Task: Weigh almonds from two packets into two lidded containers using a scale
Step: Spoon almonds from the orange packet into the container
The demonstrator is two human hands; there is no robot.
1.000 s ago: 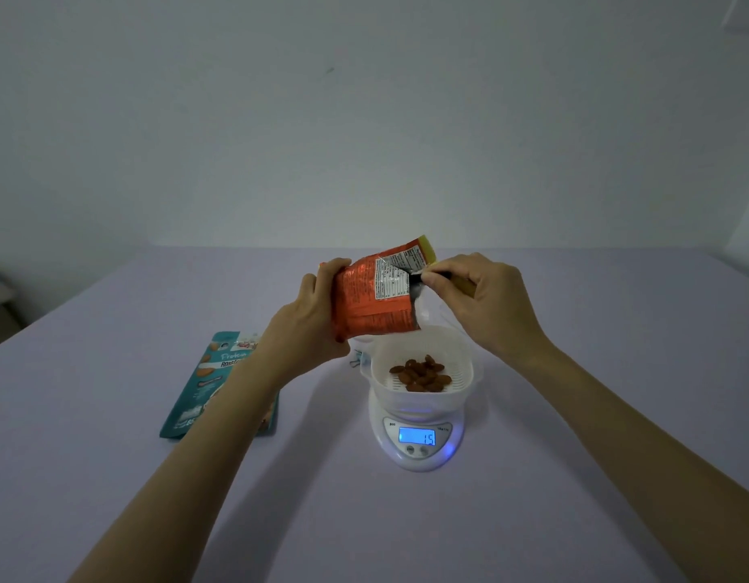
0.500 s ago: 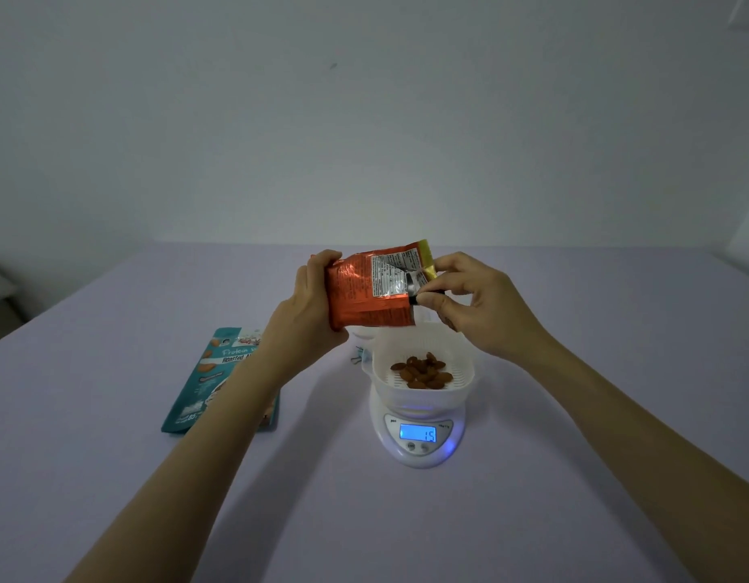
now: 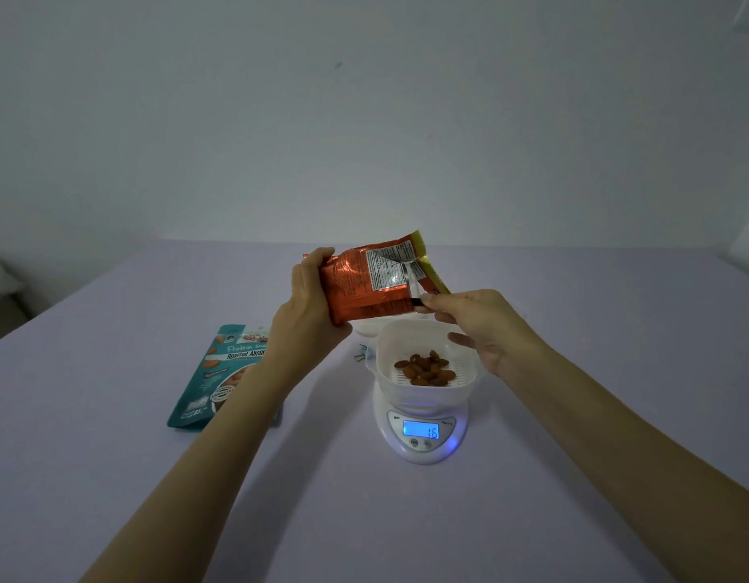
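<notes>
My left hand [image 3: 307, 305] grips an orange foil almond packet [image 3: 364, 284], tilted with its torn top toward the right, above the table. My right hand [image 3: 477, 326] pinches the packet's lower right corner at a small black strip, just over the white container [image 3: 425, 342]. Several almonds [image 3: 425, 368] lie in that container, which sits on a white digital scale [image 3: 421, 431] whose blue display reads 16. A teal roasted-almond packet [image 3: 221, 372] lies flat on the table to the left, partly hidden under my left forearm.
Another white container [image 3: 366, 328] shows partly behind the scale, under the orange packet. A small pale blue item [image 3: 361, 354] lies beside it. The lilac table [image 3: 574, 414] spreads wide to every side; a plain wall rises behind.
My right hand has slid from the packet's top edge down to its lower right corner. The packet has tipped more toward the container. The scale reading went from 15 to 16.
</notes>
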